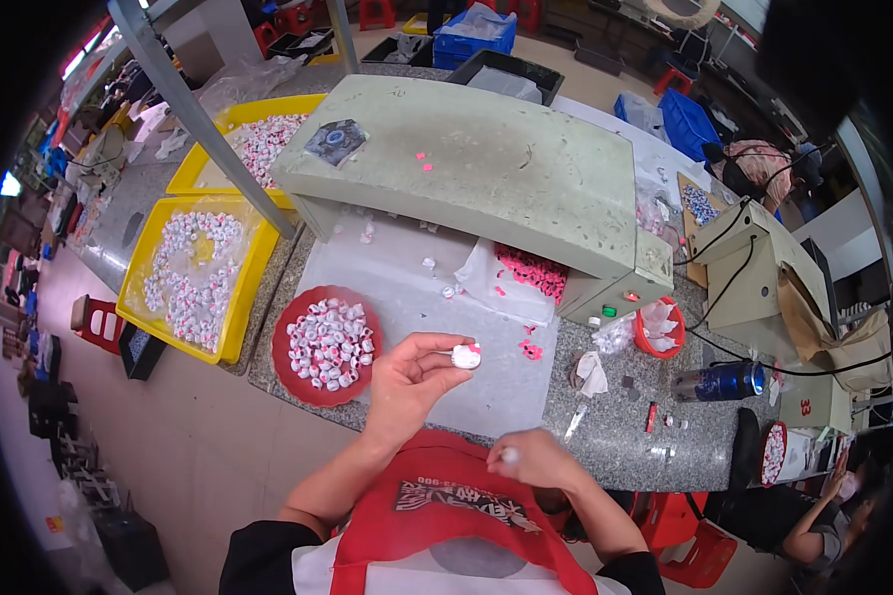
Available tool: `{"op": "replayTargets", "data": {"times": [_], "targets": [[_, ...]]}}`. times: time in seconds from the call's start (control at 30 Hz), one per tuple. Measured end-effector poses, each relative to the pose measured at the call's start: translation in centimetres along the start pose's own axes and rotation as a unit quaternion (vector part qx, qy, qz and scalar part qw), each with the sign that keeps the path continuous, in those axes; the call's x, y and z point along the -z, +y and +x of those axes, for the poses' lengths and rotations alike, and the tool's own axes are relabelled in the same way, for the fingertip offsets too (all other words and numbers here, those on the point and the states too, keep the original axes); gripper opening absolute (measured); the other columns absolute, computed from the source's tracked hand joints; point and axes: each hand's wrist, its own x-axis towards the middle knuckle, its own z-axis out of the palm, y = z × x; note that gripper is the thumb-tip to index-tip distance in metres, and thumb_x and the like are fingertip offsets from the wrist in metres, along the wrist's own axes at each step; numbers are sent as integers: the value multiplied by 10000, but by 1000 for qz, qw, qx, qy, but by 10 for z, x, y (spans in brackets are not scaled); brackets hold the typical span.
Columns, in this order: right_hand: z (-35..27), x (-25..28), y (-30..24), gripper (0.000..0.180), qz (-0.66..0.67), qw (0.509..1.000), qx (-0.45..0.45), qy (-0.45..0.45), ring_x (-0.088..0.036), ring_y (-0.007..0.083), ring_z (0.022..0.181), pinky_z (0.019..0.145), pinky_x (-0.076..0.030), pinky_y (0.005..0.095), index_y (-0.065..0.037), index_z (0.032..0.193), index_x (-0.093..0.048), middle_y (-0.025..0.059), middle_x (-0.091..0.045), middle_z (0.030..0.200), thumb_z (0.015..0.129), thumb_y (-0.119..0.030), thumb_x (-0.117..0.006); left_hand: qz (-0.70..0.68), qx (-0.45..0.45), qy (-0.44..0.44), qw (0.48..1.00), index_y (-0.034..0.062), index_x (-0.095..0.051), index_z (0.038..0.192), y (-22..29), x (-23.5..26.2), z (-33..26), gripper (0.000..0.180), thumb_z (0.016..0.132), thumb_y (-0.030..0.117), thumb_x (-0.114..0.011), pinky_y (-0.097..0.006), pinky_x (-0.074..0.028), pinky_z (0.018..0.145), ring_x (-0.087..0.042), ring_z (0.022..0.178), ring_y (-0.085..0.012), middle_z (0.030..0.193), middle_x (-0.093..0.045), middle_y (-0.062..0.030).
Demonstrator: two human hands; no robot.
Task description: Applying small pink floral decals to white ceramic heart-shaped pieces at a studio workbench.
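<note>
My left hand is raised over the work surface, pinching a small rounded white piece with a pink patch between thumb and fingertips. Close to my apron, my right hand is curled closed and slightly blurred. A pale round spot shows at its fingers, too unclear to name. Left of my left hand, a red scalloped bowl holds many similar white and pink pieces. A white sheet covers the table beneath my hands. Beyond it, small pink parts lie in a heap on a plastic bag, with a few loose nearby.
A pale green metal housing spans the table ahead. Yellow trays of white pieces stand at left, beside a metal post. At right are a red basket, a blue bottle and a black cable. Another person sits lower right.
</note>
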Motion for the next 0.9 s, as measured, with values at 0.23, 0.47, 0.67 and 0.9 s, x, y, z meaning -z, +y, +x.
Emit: {"op": "replayTargets", "data": {"times": [0.23,0.47,0.67,0.9], "targets": [[13,33,-77,58,471,815,151,301,-556,116,620,477,-423,190,29,764,-598,73,-573,722,718,57,-621,30,-46,-18,998,-61,-508,993,0,-20,-5,276,732,-135,-556,-258,-495,782,-574,923,-180,1061,-541,-166],[35,23,-77,61,512,773,141,346,-509,89,574,452,-394,190,21,770,-596,78,-569,731,724,28,-635,49,-96,-38,993,-72,-510,974,-1,-19,-2,266,724,-156,-543,-293,-498,811,-565,948,-228,1082,-506,-199],[39,10,-73,77,458,772,152,414,-508,85,590,469,-406,196,17,774,-585,56,-547,743,725,19,-644,12,-65,-55,996,-76,-553,955,3,-16,-2,233,731,-139,-553,-290,-494,829,-560,949,-216,1067,-519,-178],[27,28,-77,195,231,862,175,415,-528,90,612,519,-416,200,-4,844,-633,49,-555,759,660,50,-673,-39,-11,-80,996,-82,-552,994,11,-15,-1,265,734,-137,-553,-298,-492,833,-556,962,-228,1062,-530,-182]]}}
